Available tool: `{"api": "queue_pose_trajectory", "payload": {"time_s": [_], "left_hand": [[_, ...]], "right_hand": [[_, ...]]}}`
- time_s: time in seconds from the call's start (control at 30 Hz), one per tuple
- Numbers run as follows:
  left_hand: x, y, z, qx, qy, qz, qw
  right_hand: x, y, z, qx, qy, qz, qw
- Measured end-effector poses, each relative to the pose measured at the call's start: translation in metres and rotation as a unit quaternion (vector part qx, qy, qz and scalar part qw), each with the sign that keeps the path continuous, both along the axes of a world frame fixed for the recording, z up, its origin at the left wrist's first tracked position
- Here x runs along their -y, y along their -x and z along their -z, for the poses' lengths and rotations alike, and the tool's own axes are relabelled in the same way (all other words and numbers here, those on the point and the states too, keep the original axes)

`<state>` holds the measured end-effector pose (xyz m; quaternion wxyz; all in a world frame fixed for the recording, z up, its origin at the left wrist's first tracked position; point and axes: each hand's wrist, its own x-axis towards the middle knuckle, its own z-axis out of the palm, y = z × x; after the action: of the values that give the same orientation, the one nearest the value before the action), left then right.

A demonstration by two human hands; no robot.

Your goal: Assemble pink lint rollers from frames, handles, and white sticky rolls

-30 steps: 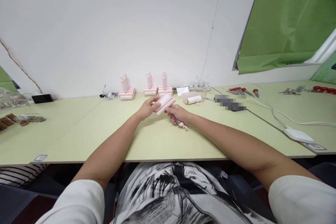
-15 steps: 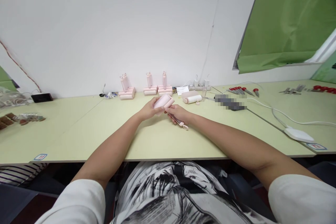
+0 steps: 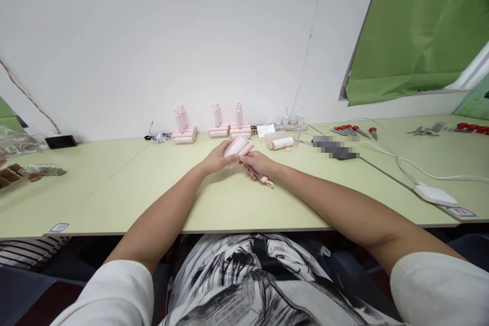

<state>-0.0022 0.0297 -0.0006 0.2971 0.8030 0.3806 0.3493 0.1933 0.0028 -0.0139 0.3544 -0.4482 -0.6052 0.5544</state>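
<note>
Between both hands, above the middle of the table, is a pink lint roller (image 3: 237, 146). My left hand (image 3: 217, 159) is closed around the side of its pale pink roller head. My right hand (image 3: 263, 164) grips its handle, whose looped end (image 3: 269, 184) points down toward me. Part of the handle is hidden by my right fingers. Just beyond my right hand, a white roller (image 3: 281, 143) with a pink end lies on its side beside a pink cover (image 3: 275, 136), and a small pink piece (image 3: 288, 148) sits in front.
Several similar pink lint rollers (image 3: 185, 135) stand along the wall, handles up. A power strip (image 3: 292, 127) and a paper slip (image 3: 266, 131) lie at the back. To the right are red-handled tools (image 3: 355, 130), a white cable and a white device (image 3: 434, 194). A black device (image 3: 61, 141) stands left.
</note>
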Motion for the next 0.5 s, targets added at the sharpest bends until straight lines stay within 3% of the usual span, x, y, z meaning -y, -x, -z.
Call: {"api": "queue_pose_trajectory", "payload": {"time_s": [0.5], "left_hand": [[0.0023, 0.0002, -0.0006, -0.035, -0.002, -0.009, 0.999]], "right_hand": [[-0.0003, -0.0008, -0.0002, 0.009, -0.004, 0.003, 1.000]]}}
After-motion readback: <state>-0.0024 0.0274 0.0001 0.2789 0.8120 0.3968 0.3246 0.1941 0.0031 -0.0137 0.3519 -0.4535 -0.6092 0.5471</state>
